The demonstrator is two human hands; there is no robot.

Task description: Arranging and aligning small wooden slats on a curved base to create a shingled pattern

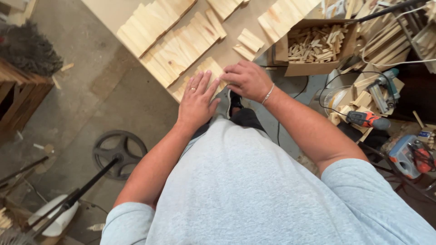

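Note:
I look down over my grey shirt at a pale board table (109,11) covered with rows of short flat wooden slats (175,47). My left hand (196,99) lies flat, fingers spread, on the nearest group of slats at the table's corner. My right hand (247,79) rests beside it, fingers curled down onto the same slats (210,68); a thin bracelet circles that wrist. Neither hand lifts a piece.
A cardboard box (318,68) full of small wood offcuts stands at the right. Right of it lie an orange drill (368,120), other power tools (411,156), cables and scrap wood. On the concrete floor at left are a black wheel (119,152) and a wooden crate (20,97).

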